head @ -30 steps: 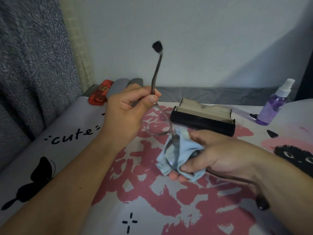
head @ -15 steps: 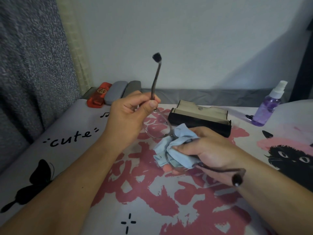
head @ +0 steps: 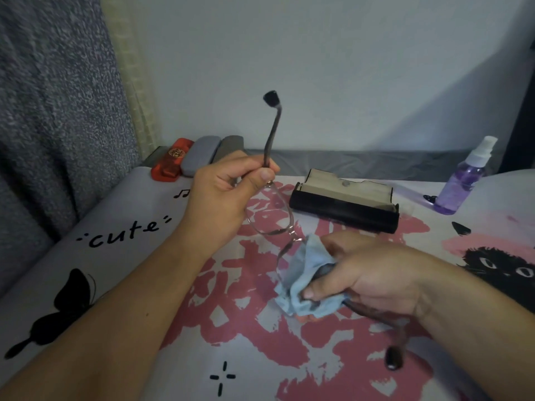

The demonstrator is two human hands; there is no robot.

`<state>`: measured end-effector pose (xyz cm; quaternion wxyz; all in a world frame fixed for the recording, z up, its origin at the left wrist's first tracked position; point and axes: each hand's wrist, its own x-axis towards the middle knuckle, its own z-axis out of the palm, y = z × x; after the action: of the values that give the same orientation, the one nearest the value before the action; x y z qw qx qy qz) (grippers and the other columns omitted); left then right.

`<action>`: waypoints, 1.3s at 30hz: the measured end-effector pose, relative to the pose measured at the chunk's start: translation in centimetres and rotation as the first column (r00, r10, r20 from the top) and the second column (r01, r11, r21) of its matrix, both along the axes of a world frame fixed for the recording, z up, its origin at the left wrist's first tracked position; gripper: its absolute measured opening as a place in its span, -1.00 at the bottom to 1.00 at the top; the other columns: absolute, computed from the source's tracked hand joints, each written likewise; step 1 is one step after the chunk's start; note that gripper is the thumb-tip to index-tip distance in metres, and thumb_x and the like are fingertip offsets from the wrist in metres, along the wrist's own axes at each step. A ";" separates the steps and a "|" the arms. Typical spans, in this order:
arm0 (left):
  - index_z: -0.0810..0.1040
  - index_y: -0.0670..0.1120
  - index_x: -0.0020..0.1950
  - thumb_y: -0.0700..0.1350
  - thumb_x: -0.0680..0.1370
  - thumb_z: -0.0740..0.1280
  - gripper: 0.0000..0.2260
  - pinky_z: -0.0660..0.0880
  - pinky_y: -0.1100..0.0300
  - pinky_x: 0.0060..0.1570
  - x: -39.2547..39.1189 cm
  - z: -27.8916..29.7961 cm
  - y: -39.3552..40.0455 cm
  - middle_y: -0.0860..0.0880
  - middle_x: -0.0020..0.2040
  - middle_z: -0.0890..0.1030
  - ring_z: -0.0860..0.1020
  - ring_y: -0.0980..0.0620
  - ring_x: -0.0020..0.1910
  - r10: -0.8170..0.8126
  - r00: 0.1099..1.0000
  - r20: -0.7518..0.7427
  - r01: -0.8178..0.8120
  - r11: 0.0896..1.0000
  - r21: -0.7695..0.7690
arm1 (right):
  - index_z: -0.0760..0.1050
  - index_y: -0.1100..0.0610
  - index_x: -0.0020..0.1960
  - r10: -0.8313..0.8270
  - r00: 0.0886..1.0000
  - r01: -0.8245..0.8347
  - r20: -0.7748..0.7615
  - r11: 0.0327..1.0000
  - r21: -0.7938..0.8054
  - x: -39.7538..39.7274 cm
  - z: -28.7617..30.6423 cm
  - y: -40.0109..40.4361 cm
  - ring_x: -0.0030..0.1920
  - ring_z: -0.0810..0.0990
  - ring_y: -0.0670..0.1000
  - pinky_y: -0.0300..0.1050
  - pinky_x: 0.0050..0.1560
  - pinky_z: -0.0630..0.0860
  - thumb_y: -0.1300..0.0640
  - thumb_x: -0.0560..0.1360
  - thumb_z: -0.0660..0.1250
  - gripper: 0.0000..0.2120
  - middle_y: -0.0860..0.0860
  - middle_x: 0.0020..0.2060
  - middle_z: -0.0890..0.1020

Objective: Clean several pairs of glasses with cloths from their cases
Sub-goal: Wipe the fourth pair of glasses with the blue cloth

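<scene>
Above the printed bedsheet [head: 121,227], between the two hands, hang the glasses [head: 272,218] — a thin-rimmed pair held clear of the surface. The left hand [head: 223,192] pinches the frame at the hinge, thumb and curled fingers [head: 265,176] closed on the base of one temple arm, which stands upright with its dark tip at the top. The right hand [head: 373,273] grips the blue cloth [head: 304,282] bunched around the nearer lens, thumb on one face and fingers underneath; the other temple arm trails out below that wrist toward the camera.

I judge the glasses to be light but fragile: the rim looks thin enough to twist, and the bridge between the lenses is its weakest span. Holding at the hinge is sound — it is the stiffest point and keeps skin off the glass. The lens is likely slippery, so the soft, limp cloth needs gentle pressure from both sides rather than a hard squeeze. The far lens shows bare and seems not yet wiped.

Behind the hands an open black case [head: 344,209] lies on the sheet, three closed cases [head: 199,157] line up at the far left, and a purple spray bottle [head: 463,180] stands at the right.
</scene>
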<state>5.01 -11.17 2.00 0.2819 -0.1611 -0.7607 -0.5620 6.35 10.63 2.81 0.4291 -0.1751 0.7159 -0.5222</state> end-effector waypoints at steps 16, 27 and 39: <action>0.69 -0.06 0.04 -0.23 0.58 0.39 -0.88 0.53 0.32 0.07 0.2 0.0 -0.5 -0.09 -0.04 0.68 0.63 0.18 -0.04 0.037 0.997 0.070 -0.038 0.999 0.017 | 0.54 0.43 0.14 -0.234 0.962 0.257 0.139 0.949 -0.182 -0.6 0.1 -0.1 -0.11 0.75 0.23 -0.03 -0.22 0.69 0.34 0.63 0.21 -0.80 0.30 -0.06 0.72; 0.73 0.11 -0.03 -0.19 0.58 0.39 -0.79 0.56 0.14 0.12 -0.6 -0.5 0.3 0.04 -0.10 0.67 0.64 0.06 -0.04 -0.049 0.997 0.063 0.038 0.986 0.164 | 0.62 0.27 0.07 -0.140 0.990 0.140 -0.005 0.990 0.027 -0.2 -1.0 -0.5 0.06 0.73 0.20 0.23 0.31 0.53 0.41 0.37 0.52 -0.70 0.18 -0.02 0.74; 0.68 -0.05 0.00 -0.14 0.57 0.38 -0.91 0.53 0.27 0.07 -0.4 -0.4 0.5 0.01 -0.09 0.66 0.62 0.15 -0.05 -0.028 0.996 0.090 0.019 0.995 0.100 | 0.60 0.26 -0.17 -0.268 0.961 0.254 -0.073 0.953 -0.167 -0.5 -0.1 -0.2 -0.48 0.62 -0.13 -0.32 -0.48 0.48 0.37 0.62 0.24 -0.76 -0.02 -0.47 0.66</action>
<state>4.66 -10.69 1.61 0.2479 -0.1299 -0.7422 -0.6089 5.87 10.39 2.68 0.3069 -0.1363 0.7093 -0.6198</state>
